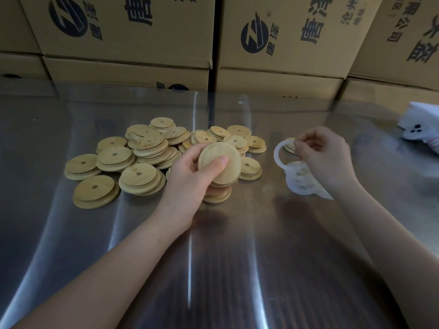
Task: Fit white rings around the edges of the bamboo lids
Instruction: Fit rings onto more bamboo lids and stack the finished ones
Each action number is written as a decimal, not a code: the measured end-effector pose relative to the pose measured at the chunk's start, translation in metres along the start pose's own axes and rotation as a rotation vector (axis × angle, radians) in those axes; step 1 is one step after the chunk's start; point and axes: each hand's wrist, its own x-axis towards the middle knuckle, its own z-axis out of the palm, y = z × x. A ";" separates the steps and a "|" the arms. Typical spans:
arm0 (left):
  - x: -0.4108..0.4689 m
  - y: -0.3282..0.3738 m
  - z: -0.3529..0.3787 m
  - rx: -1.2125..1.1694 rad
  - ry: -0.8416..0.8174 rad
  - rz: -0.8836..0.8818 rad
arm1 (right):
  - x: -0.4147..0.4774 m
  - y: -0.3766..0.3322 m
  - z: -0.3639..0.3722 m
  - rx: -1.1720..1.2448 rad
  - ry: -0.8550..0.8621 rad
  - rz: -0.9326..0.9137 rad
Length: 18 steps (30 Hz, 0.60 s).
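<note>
My left hand [190, 176] grips a round bamboo lid [219, 162], tilted up above a short stack of lids [217, 194] on the table. My right hand [325, 155] pinches a thin white ring [278, 154] that hangs to its left, lifted from a small pile of white rings [300, 184] lying under the hand. A heap of several bamboo lids with centre holes [142, 157] spreads across the table to the left and behind my left hand.
The shiny metal table [213, 257] runs toward me. Cardboard boxes [133, 32] with printed marks form a wall along the far edge. A white bag or cloth [420, 127] lies at the right edge.
</note>
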 end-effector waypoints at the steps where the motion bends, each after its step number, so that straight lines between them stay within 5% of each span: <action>1: 0.000 0.000 0.000 -0.009 0.002 -0.012 | -0.001 -0.001 0.000 0.023 0.019 -0.023; 10: -0.001 0.002 0.003 -0.077 -0.026 -0.071 | -0.010 -0.017 -0.002 0.274 0.032 -0.145; 18: -0.004 0.003 0.008 -0.048 -0.066 -0.053 | -0.030 -0.043 0.008 0.807 -0.342 -0.047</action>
